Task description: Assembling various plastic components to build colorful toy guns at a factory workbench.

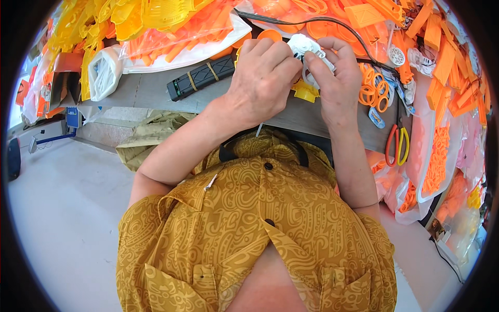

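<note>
Mustard shirt [223, 213], right hand [337, 83] pinching white part [299, 44]; left hand [262, 78] curled, its grip unclear

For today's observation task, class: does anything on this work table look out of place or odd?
The pliers at the right look odd: one handle is red, the other yellow, and both seem to jut past the table's front edge.

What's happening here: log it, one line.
right hand: holds white plastic part | left hand: at its left side | nearby: banded black object, red-and-yellow-handled pliers
</note>
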Available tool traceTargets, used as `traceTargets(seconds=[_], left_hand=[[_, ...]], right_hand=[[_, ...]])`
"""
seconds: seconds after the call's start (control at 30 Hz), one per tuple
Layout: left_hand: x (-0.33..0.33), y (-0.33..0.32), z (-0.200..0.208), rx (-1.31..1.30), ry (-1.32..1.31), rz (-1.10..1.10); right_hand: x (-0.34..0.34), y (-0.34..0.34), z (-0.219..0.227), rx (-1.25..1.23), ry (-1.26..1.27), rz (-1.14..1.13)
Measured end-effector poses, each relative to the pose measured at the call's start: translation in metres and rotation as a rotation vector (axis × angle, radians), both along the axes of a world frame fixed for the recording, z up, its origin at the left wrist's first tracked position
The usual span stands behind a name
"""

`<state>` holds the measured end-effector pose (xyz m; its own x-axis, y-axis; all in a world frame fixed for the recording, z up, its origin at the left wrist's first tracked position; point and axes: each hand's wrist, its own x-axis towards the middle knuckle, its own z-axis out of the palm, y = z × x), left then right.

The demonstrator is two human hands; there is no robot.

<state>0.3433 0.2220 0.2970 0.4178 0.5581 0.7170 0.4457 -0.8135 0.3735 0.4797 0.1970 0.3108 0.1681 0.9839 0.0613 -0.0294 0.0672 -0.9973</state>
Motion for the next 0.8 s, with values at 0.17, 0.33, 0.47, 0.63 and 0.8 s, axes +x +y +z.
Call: traceTargets(seconds=[0.17, 0.33, 0.47, 0.63, 0.8], left_hand=[[-0.004, 0.005, -0.003, 0.017, -0.032, -0.066], [-0.014, 0.015, 0.004, -0.037, -0.042, -0.166], [-0.017, 0.024, 0.013, -0.047, -0.039, -0.155], [-0.020, 0.028, 0.022, 0.012, 0.138, -0.297], [-0.018, 0.026, 0.020, 0.018, 0.149, -0.295]], right_hand=[[0.001, 0.001, 0.002, 0.005, -0.001, 0.027], [0.003, 0.002, 0.002, -0.037, 0.040, 0.083], [0.006, 0.002, 0.003, -0.074, 0.048, 0.149], [0.011, 0.005, 0.007, -0.081, -0.052, 0.213], [0.010, 0.005, 0.009, -0.128, 0.025, 0.204]])
